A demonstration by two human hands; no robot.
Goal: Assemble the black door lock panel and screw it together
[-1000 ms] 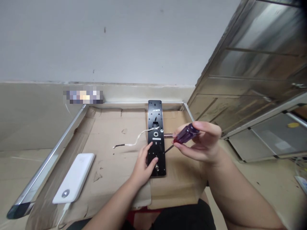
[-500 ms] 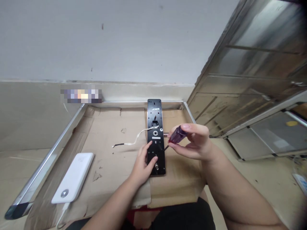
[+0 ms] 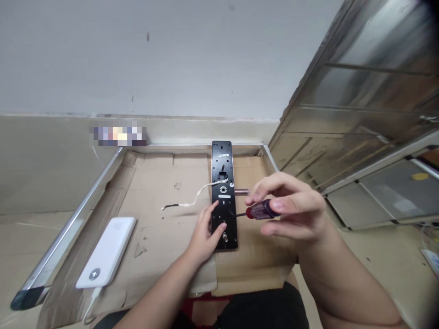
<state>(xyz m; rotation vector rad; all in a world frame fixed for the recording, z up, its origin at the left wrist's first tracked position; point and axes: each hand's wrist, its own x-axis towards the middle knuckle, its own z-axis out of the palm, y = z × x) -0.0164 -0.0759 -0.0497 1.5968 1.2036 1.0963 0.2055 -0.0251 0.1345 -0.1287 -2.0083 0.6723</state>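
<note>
A long black door lock panel [image 3: 224, 214] lies upright in the view on cardboard, its back face showing screw holes and a square spindle hole. From its middle a white cable [image 3: 197, 196] with a black end runs left. My left hand [image 3: 205, 233] grips the panel's lower left part, thumb and fingers on its face. In my right hand [image 3: 291, 205] is a screwdriver [image 3: 259, 211] with a purple and red translucent handle, held by the fingertips. Its shaft points left, the tip over the panel's lower half; whether it touches, I cannot tell.
A white power bank [image 3: 107, 251] with a cable lies at left on the cardboard [image 3: 164, 183]. A metal frame [image 3: 75, 219] edges the work surface. Past the panel's right edge sticks a shiny bar [image 3: 242, 192]. A blurred-out object [image 3: 118, 135] sits at the back left.
My right hand has swung right and slightly down, and the screwdriver has tilted from steep to nearly level. My left hand stays on the panel.
</note>
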